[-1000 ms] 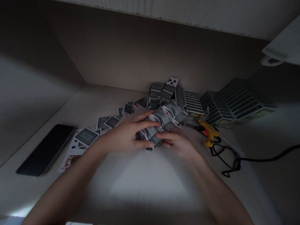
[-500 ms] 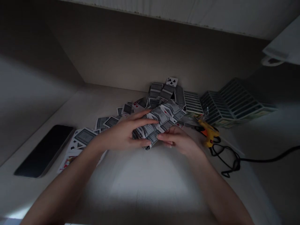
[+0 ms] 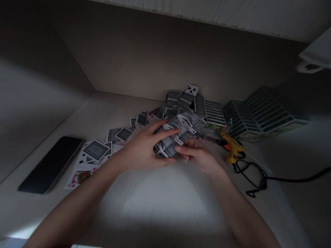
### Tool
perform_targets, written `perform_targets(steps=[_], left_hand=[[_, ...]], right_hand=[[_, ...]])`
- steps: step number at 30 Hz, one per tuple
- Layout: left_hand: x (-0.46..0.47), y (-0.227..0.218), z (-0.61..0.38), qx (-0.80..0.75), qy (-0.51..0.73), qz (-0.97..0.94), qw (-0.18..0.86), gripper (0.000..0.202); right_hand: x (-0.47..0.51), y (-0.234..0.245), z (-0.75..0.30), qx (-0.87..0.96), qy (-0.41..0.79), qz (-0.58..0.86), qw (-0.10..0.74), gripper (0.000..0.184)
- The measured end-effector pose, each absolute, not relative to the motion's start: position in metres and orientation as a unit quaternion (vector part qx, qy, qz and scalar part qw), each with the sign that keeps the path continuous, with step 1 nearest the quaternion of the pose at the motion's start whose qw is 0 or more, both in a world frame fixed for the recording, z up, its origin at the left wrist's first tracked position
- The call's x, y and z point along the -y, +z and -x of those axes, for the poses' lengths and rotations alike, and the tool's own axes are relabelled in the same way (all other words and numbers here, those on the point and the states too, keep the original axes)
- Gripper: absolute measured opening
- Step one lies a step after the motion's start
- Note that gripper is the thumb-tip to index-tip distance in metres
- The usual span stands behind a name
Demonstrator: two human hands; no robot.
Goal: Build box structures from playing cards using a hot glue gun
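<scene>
Both hands meet at a structure of folded playing cards (image 3: 178,132) with grey patterned backs, standing on the pale table (image 3: 160,203). My left hand (image 3: 144,148) wraps around its near left end, fingers laid over the top and thumb below. At its near right end my right hand (image 3: 198,155) pinches the cards with curled fingers. More card stacks (image 3: 181,100) stand behind the structure, one with a club card on top.
Loose cards (image 3: 95,151) lie scattered to the left, some face up. A dark phone (image 3: 51,163) lies at the far left. A yellow glue gun (image 3: 232,148) with a black cord (image 3: 258,179) sits to the right. Rows of boxed card decks (image 3: 253,117) line the back right wall.
Both hands and the near end of the card structure have shifted slightly away and to the right; the grip is the same.
</scene>
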State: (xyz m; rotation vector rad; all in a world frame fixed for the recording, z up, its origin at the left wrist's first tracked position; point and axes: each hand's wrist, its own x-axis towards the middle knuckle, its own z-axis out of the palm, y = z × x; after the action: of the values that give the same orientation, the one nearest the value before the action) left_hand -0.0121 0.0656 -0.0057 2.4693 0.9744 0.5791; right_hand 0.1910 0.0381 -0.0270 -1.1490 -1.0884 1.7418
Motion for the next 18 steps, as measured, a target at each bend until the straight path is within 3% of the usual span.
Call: perform_targets(steps=[6,13,18], left_hand=[[-0.075,-0.006,0.014,-0.356,0.248,-0.873,0.221,0.069],[-0.088,0.003,0.034,-0.350,0.304,-0.794,0.393,0.057],[-0.089,0.005,0.036,-0.326,0.324,-0.797,0.391,0.051]], right_hand=[[-0.041,-0.022,-0.195,0.423,0.693,0.430,0.394,0.024],[-0.042,-0.016,-0.210,0.459,0.652,0.435,0.418,0.027],[-0.039,-0.004,-0.213,0.514,0.599,0.469,0.397,0.022]])
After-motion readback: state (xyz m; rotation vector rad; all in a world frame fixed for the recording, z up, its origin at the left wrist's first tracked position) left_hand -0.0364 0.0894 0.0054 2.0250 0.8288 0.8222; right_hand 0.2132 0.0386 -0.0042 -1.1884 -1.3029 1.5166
